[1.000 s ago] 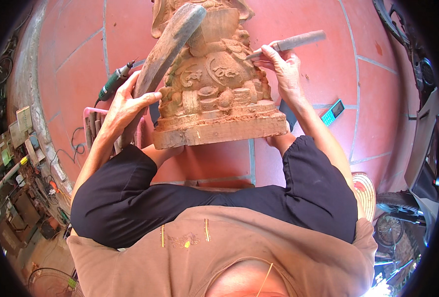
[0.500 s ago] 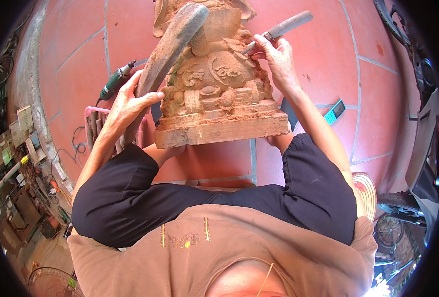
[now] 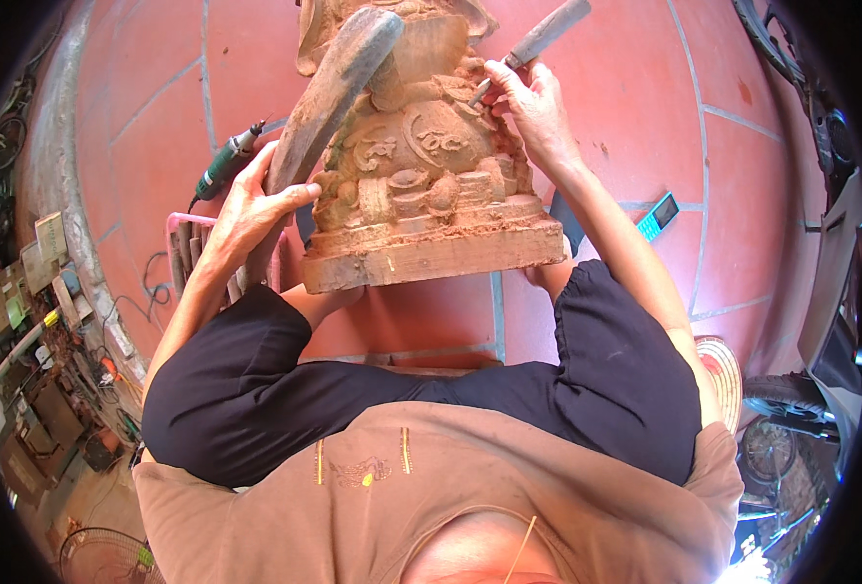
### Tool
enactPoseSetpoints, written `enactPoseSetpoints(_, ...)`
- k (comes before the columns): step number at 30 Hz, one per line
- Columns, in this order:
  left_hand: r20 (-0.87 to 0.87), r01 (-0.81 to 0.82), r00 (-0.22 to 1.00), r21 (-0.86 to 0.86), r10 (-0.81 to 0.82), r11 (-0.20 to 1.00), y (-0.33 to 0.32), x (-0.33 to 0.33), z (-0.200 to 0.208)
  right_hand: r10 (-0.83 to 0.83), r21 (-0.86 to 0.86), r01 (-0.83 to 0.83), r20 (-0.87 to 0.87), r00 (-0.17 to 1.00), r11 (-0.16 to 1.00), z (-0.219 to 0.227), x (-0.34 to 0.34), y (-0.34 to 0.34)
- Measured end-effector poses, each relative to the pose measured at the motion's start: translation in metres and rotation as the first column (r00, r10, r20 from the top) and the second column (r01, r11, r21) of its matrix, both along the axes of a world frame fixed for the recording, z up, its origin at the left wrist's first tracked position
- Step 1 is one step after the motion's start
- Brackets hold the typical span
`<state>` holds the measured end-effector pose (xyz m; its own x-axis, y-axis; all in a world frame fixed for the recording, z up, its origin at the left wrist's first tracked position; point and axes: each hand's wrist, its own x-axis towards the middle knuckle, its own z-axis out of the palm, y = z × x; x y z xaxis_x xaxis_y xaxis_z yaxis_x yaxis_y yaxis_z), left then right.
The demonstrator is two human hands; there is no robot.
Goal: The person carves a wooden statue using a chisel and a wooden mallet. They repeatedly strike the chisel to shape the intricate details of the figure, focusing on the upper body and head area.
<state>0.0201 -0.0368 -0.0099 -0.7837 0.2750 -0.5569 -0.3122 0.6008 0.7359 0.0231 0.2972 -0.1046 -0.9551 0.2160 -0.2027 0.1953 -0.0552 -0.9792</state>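
Observation:
A carved wooden statue (image 3: 431,146) with a thick square base stands in front of me, strewn with reddish wood dust. My left hand (image 3: 251,209) is wrapped around a long, worn wooden mallet (image 3: 329,97) that leans up along the statue's left side. The thumb of that hand reaches across to the carving's lower left edge. In my right hand (image 3: 538,117) is a chisel (image 3: 546,34), pinched near its metal blade, its wooden handle pointing up and right. Its tip meets the carving's upper right part.
On the red tiled floor (image 3: 635,107) lie a green rotary tool (image 3: 229,164) at left and a blue mobile phone (image 3: 658,217) at right. A pink-rimmed basket (image 3: 176,234) of wooden-handled tools stands by my left forearm. Clutter lines the far left; bicycle parts line the right.
My right hand and the chisel have shifted slightly left and up along the carving. The mallet's upper end has moved a little left. My left hand stays nearly in place.

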Motion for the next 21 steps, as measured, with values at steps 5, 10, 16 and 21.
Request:
enactPoseSetpoints(5, 0.000, 0.016, 1.000, 0.005, -0.016, 1.000, 0.003, -0.001, 0.002, -0.074, -0.020, 0.074, 0.021, 0.997, 0.997, -0.008, -0.001, 0.002)
enactPoseSetpoints(10, 0.003, 0.000, 1.000, 0.008, 0.000, 1.000, -0.001, 0.000, -0.001, -0.018, -0.038, 0.020, 0.048, 0.999, 0.999, 0.002, 0.004, -0.003)
enactPoseSetpoints(16, -0.037, -0.015, 0.999, 0.056, 0.017, 0.998, -0.001, 0.001, -0.006, -0.015, -0.034, 0.016, 0.028, 0.999, 0.999, -0.001, -0.002, -0.002)
enactPoseSetpoints(21, -0.011, -0.002, 1.000, 0.048, 0.003, 0.999, 0.002, 0.000, -0.001, -0.090, -0.078, 0.091, 0.020, 0.996, 0.993, -0.012, -0.001, 0.004)
